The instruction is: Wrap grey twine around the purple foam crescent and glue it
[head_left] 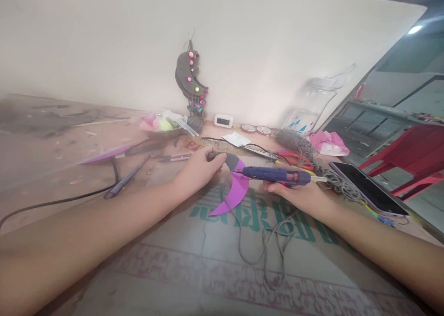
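My left hand [204, 168] pinches the upper end of a purple crescent moon cutout [238, 190], whose top part is wrapped in grey yarn. In my right hand [287, 192] is a dark blue glue gun [277, 174] with a clear glue stick at its back. Its nozzle points left and meets the crescent at the edge of the wrapped part, touching or very near it. From the crescent, a loose grey yarn strand [243, 256] trails in loops over the printed board [166, 265].
A finished grey moon ornament [187, 75] with coloured balls hangs on the white wall. Behind my hands are a small clock [223, 120], a bowl of pompoms [161, 126], red-handled scissors [294, 159], a yarn skein [294, 142] and a bottle [308, 105]. A phone [367, 188] lies at right.
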A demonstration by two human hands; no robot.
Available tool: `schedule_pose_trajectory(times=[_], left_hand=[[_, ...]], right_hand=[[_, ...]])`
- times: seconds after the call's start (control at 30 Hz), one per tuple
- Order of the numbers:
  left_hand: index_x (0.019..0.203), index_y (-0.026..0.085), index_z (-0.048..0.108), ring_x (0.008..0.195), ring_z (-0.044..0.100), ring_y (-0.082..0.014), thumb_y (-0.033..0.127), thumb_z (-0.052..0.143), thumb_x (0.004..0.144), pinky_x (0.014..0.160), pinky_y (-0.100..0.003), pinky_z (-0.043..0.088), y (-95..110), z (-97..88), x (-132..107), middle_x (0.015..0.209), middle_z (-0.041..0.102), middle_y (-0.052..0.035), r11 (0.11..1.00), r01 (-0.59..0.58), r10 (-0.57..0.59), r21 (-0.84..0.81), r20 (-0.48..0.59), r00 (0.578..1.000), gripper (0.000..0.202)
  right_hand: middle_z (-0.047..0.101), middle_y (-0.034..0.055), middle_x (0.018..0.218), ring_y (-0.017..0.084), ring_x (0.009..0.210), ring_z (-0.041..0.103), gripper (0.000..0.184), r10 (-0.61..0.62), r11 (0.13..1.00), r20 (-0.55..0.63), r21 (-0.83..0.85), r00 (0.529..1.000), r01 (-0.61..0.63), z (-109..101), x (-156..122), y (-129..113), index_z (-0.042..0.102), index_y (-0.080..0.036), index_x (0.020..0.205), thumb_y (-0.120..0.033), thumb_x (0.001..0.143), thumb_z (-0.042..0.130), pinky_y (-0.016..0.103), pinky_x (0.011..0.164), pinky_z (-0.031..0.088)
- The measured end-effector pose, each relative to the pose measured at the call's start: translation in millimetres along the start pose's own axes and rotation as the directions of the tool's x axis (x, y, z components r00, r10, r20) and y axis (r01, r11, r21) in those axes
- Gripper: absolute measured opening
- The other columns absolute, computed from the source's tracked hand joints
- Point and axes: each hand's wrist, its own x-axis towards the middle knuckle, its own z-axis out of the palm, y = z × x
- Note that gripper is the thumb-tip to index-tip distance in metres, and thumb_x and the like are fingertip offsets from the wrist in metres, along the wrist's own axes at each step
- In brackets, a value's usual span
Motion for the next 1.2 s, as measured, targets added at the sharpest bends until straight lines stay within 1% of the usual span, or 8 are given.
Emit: schedule_pose_trajectory(times=[0.07,0.27,0.43,0.57,0.8,1.03,1.2], left_hand=[[0.072,0.020,0.051,0.051,0.053,-0.0119,0.037,0.050,0.081,0.050,-0.023,0.041,-0.6,0.2,-0.4,0.056,0.055,0.0039,1.000,-0.006,0.006,-0.003,0.002,1.000,0.019],[0.075,0.020,0.054,0.052,0.053,-0.0117,0.037,0.051,0.080,0.051,-0.023,0.041,0.3,0.2,-0.5,0.059,0.055,0.0036,1.000,-0.011,0.011,-0.015,-0.006,1.000,0.018],[0.076,0.020,0.054,0.054,0.053,-0.0116,0.038,0.051,0.080,0.053,-0.023,0.041,3.2,-0.3,-0.8,0.061,0.057,0.0031,1.000,-0.030,0.030,-0.002,-0.011,0.999,0.019],[0.075,0.020,0.053,0.054,0.053,-0.0118,0.037,0.051,0.081,0.053,-0.023,0.041,5.5,-0.2,-2.2,0.060,0.056,0.0039,1.000,-0.026,0.026,0.012,-0.003,1.000,0.018],[0.078,0.020,0.052,0.054,0.053,-0.0123,0.038,0.049,0.082,0.052,-0.023,0.040,4.9,-0.1,-3.0,0.061,0.059,0.0033,1.000,-0.018,0.018,-0.020,0.023,1.000,0.018],[0.073,0.019,0.052,0.055,0.053,-0.0121,0.038,0.052,0.080,0.054,-0.023,0.040,7.2,0.1,-2.8,0.059,0.057,0.0032,1.000,-0.009,0.009,0.009,-0.013,1.000,0.020],[0.075,0.019,0.051,0.053,0.052,-0.0114,0.038,0.050,0.082,0.054,-0.023,0.040,6.2,0.5,-3.8,0.061,0.059,0.0028,0.999,-0.025,0.025,-0.024,0.020,0.999,0.020]], right_hand=[[0.063,0.0004,0.066,0.018,0.064,0.061,0.023,0.019,0.999,-0.042,-0.034,0.999,-0.020,1.0,-0.1,-0.2,0.056,-0.022,0.073,-0.044,0.073,0.065,0.029,0.059,0.051],[0.062,0.0001,0.067,0.019,0.064,0.061,0.024,0.030,0.998,-0.095,-0.049,0.995,-0.035,3.6,0.8,2.1,0.056,-0.023,0.077,-0.044,0.071,0.066,0.029,0.059,0.051],[0.058,-0.0003,0.063,0.017,0.061,0.057,0.026,0.015,0.996,-0.051,-0.082,0.999,-0.019,2.5,2.5,-0.6,0.053,-0.022,0.068,-0.045,0.072,0.065,0.028,0.054,0.046],[0.057,-0.0012,0.063,0.016,0.061,0.056,0.026,0.000,0.998,-0.010,-0.056,1.000,-0.001,2.3,2.8,-0.2,0.052,-0.022,0.068,-0.044,0.073,0.066,0.027,0.054,0.043],[0.058,-0.0017,0.063,0.017,0.061,0.056,0.027,0.011,0.999,-0.035,-0.049,0.999,-0.012,4.2,1.1,0.9,0.052,-0.022,0.069,-0.045,0.073,0.067,0.027,0.053,0.043],[0.057,-0.0021,0.061,0.016,0.058,0.055,0.029,-0.014,0.997,-0.028,-0.072,0.999,0.012,4.2,1.1,1.8,0.053,-0.021,0.069,-0.046,0.074,0.067,0.026,0.052,0.043],[0.058,-0.0022,0.062,0.016,0.061,0.056,0.029,-0.001,0.996,-0.014,-0.087,1.000,0.000,3.5,0.8,3.8,0.054,-0.021,0.070,-0.047,0.074,0.067,0.026,0.054,0.043]])
